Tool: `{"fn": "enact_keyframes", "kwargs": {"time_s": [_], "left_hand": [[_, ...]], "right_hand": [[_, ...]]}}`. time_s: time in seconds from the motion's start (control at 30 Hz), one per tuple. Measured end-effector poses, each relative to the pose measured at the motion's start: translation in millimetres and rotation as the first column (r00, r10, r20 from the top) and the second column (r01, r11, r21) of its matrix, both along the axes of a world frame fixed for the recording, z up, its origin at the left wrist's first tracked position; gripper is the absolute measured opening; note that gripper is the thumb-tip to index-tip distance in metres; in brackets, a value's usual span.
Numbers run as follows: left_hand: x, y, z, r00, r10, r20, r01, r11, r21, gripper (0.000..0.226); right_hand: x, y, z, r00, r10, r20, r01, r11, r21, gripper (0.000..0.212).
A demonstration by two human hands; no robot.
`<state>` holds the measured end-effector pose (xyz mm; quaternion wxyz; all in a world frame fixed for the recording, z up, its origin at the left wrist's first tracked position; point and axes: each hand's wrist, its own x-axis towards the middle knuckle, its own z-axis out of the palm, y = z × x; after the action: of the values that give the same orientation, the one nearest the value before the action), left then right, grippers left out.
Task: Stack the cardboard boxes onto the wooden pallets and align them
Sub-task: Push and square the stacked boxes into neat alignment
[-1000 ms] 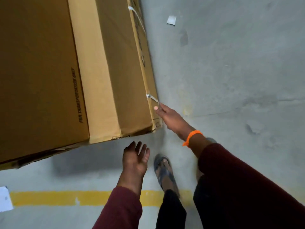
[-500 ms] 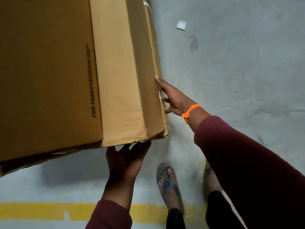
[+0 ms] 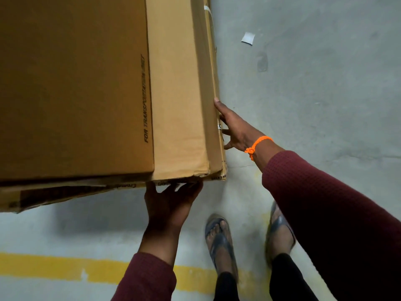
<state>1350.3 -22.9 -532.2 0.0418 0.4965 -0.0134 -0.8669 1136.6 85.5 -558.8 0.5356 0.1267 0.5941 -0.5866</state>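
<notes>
A large brown cardboard box (image 3: 76, 90) fills the upper left, with "FOR TRANSPORTATION ONLY" printed along its flap edge. A paler box (image 3: 178, 94) lies beside it on the right, with a white strap over its far edge. My left hand (image 3: 171, 203) presses flat against the near face of the paler box, fingers hidden under its lower edge. My right hand (image 3: 235, 131), with an orange wrist cord, lies against the right side of that box, thumb on the top edge. No pallet is in view.
Grey concrete floor (image 3: 314, 83) extends to the right. A yellow painted line (image 3: 65, 268) crosses the floor near me. My two feet in sandals (image 3: 219, 237) stand just right of the box corner. A scrap of white paper (image 3: 248, 38) lies on the floor farther off.
Both hands have come onto the paler box: the left rose from hanging free to its near face, the right slid further along its right side. The view moved closer.
</notes>
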Motion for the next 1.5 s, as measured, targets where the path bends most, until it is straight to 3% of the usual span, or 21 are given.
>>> {"fn": "enact_keyframes", "kwargs": {"time_s": [0.17,0.37,0.53,0.67,0.73,0.87,1.0,1.3,1.4,1.43,1.5], "left_hand": [[19.9,-2.0,11.8,0.983,-0.035,0.178,0.055,0.993,-0.105,0.085],[61.8,-24.9,34.6,0.965,0.078,0.251,-0.005,0.96,-0.279,0.054],[123.5,-72.5,51.3,0.955,0.075,0.286,0.056,0.903,-0.425,0.042],[197.6,-103.7,67.9,0.935,-0.132,0.329,0.276,0.855,-0.44,0.043],[246.7,-118.7,75.0,0.923,-0.151,0.353,0.306,0.844,-0.44,0.038],[345.8,-151.1,89.7,0.935,-0.104,0.339,0.253,0.867,-0.431,0.025],[423.7,-190.8,98.8,0.943,-0.051,0.33,0.199,0.879,-0.433,0.034],[443.9,-302.7,105.2,0.939,0.03,0.343,0.118,0.909,-0.4,0.029],[415.1,-372.6,91.0,0.925,0.017,0.379,0.162,0.886,-0.434,0.023],[404.5,-395.9,83.4,0.921,-0.003,0.389,0.198,0.865,-0.461,0.023],[382.2,-440.7,63.7,0.904,-0.077,0.42,0.296,0.821,-0.488,0.027]], "right_hand": [[36.1,11.2,-4.6,0.99,-0.022,-0.138,0.036,0.994,0.102,0.059],[146.8,64.8,13.2,0.99,0.03,-0.137,0.006,0.967,0.256,0.037],[244.6,66.6,18.5,0.976,0.099,-0.192,-0.022,0.93,0.366,0.048],[332.8,11.0,25.2,0.964,0.175,-0.2,-0.085,0.915,0.394,0.043],[377.9,-29.0,29.6,0.939,0.263,-0.22,-0.163,0.907,0.389,0.035],[441.7,-109.6,47.1,0.865,0.444,-0.236,-0.354,0.871,0.339,0.032],[473.9,-181.0,58.2,0.762,0.569,-0.309,-0.471,0.815,0.338,0.037],[493.2,-332.1,66.5,0.716,0.509,-0.479,-0.462,0.859,0.222,0.025],[473.5,-390.5,62.5,0.568,0.59,-0.574,-0.532,0.795,0.292,0.03],[465.2,-410.7,57.3,0.459,0.633,-0.623,-0.563,0.75,0.347,0.033],[445.2,-445.3,42.7,0.138,0.749,-0.648,-0.617,0.577,0.536,0.045]]}}
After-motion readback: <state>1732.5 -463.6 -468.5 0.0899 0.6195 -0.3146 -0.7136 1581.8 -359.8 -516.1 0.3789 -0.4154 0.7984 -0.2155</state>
